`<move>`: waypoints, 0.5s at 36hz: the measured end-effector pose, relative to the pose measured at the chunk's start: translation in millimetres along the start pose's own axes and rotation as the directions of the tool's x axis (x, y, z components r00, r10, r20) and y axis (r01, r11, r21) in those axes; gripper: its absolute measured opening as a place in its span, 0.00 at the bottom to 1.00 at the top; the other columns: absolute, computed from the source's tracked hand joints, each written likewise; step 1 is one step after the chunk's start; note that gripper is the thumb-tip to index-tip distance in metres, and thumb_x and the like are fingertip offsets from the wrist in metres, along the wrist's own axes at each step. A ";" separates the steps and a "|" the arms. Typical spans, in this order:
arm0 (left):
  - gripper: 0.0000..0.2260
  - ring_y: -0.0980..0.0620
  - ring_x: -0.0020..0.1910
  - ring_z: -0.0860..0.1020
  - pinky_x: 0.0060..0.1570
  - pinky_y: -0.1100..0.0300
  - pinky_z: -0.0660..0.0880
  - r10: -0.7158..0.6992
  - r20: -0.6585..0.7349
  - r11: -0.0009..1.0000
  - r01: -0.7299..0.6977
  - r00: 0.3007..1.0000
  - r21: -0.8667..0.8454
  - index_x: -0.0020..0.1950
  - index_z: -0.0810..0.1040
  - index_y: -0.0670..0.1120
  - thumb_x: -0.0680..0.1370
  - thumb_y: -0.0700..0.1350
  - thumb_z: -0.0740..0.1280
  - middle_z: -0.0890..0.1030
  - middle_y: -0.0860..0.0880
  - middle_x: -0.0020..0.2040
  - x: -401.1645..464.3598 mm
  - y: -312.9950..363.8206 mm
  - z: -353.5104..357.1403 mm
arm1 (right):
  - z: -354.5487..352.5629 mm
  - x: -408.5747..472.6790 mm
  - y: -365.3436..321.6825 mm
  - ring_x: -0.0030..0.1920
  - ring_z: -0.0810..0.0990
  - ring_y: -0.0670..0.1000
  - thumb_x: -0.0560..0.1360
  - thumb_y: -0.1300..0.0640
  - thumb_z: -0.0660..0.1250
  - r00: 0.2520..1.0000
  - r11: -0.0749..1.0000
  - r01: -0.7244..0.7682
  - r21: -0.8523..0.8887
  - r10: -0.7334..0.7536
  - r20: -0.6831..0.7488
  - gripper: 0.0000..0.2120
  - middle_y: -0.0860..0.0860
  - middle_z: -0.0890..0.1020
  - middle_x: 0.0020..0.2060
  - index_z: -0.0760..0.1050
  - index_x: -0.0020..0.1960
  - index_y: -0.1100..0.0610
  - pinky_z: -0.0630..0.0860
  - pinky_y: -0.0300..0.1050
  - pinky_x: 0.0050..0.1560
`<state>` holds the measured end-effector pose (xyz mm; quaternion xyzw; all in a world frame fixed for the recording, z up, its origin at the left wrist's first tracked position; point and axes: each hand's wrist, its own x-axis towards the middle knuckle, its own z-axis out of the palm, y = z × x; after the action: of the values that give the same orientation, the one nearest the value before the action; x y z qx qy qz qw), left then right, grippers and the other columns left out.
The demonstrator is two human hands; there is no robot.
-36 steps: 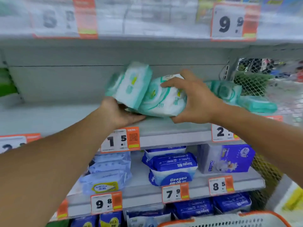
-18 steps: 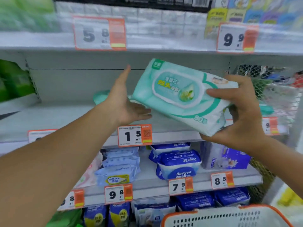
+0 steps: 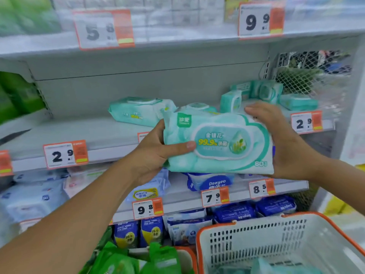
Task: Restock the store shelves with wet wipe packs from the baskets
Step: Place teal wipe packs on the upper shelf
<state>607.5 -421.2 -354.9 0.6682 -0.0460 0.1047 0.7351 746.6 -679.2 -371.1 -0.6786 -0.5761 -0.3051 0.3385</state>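
From the head camera, the left hand (image 3: 156, 155) and right hand (image 3: 284, 143) are gripping a mint-green wet wipe pack (image 3: 217, 143) by its ends, thumb curled over its front, before the middle shelf (image 3: 94, 135). Another pack (image 3: 138, 110) is lying at its 10 o'clock. A white orange-rimmed basket (image 3: 256, 234) is sitting at 5 o'clock.

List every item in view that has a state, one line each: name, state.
Teal wet wipe pack: held in the air at both ends, flip lid closed.
Left hand: grips the pack's left end.
Right hand: grips its right end.
Shelved teal pack: lying flat.
White basket: upright, nearly empty.
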 end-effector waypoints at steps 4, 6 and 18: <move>0.26 0.46 0.59 0.82 0.56 0.51 0.80 -0.171 0.020 0.985 0.170 0.985 0.039 0.66 0.76 0.44 0.69 0.38 0.76 0.83 0.45 0.61 -3.2 -14.2 12.8 | -13.8 -29.2 4.8 0.69 0.70 0.55 0.62 0.46 0.81 0.962 0.993 -0.119 -0.004 0.116 0.246 0.50 0.53 0.68 0.68 0.61 0.75 0.61 0.68 0.53 0.70; 0.25 0.47 0.58 0.82 0.59 0.51 0.79 -0.325 0.037 0.943 0.321 0.945 0.088 0.64 0.79 0.43 0.68 0.47 0.74 0.84 0.45 0.58 -7.3 -33.0 21.6 | -17.8 -51.6 7.9 0.70 0.70 0.51 0.58 0.48 0.83 0.862 0.955 -0.294 0.047 0.243 0.444 0.54 0.49 0.69 0.69 0.59 0.77 0.54 0.68 0.48 0.71; 0.29 0.45 0.53 0.83 0.51 0.46 0.82 -0.838 0.052 0.545 0.838 0.544 0.017 0.71 0.72 0.40 0.74 0.49 0.76 0.82 0.41 0.61 -70.2 -251.3 97.9 | 20.9 -236.4 33.4 0.74 0.65 0.52 0.56 0.49 0.85 -0.056 0.693 -0.581 -0.427 0.489 0.871 0.62 0.53 0.64 0.76 0.52 0.79 0.51 0.62 0.48 0.75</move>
<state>600.4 -546.1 -603.8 0.6083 0.2577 -0.2769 0.6978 744.6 -801.7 -576.9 -0.8645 -0.3495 0.3605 0.0232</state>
